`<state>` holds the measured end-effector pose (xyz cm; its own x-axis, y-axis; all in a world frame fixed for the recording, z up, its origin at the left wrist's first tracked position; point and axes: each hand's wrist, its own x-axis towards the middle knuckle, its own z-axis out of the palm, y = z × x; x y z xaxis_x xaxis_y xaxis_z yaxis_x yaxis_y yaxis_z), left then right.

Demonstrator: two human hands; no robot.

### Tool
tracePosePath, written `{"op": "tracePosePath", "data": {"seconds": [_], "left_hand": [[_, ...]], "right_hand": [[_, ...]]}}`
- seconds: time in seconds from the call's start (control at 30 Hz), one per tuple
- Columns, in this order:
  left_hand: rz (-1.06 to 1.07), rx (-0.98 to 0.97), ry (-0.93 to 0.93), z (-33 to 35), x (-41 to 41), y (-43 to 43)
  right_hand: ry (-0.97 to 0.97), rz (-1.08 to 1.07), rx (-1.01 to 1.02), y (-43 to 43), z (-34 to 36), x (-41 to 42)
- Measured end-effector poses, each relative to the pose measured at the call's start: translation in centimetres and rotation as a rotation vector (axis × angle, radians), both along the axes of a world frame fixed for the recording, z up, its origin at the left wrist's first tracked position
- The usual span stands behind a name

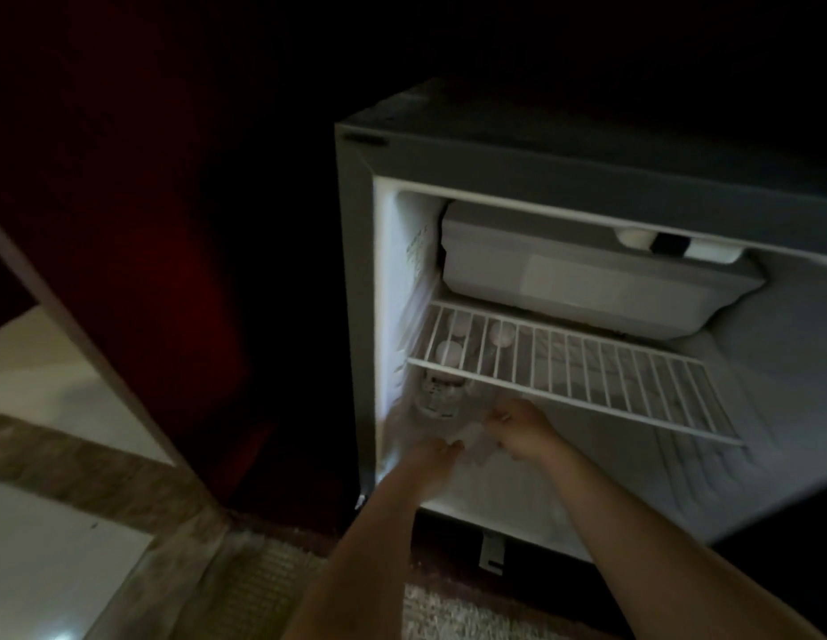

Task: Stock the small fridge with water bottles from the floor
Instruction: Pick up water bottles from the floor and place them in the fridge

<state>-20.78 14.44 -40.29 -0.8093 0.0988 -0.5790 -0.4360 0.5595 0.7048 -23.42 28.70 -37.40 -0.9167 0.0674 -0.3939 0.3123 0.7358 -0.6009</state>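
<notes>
Bottles (441,394) were stood upright at the back left of the open small fridge (356,316), under the wire shelf (587,381). In front of them, low in the same compartment, a clear water bottle (471,438) was held between two hands. The grip of the right hand (522,429) was closed on one end; that of the left hand (437,455) could not be told through the blur.

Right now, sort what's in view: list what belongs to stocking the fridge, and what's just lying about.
Job: fridge, wire shelf, stocked bottles under it, blurred bottle gripped by right hand, left hand touching it.
Lying about: freezer box, tiled floor, rug.
</notes>
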Motion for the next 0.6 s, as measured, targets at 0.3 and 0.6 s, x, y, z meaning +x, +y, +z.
{"op": "tracePosePath", "data": {"seconds": [0.3,0.6], "left_hand": [[-0.115,-0.253,-0.021,8.7,4.9,-10.1],[-0.069,-0.356,0.098,15.5,14.2,-21.2]], "right_hand": [[-0.048,0.255,-0.046,-4.3,5.9,6.4],[-0.029,0.531,-0.071,-15.6,12.7,13.8]]}}
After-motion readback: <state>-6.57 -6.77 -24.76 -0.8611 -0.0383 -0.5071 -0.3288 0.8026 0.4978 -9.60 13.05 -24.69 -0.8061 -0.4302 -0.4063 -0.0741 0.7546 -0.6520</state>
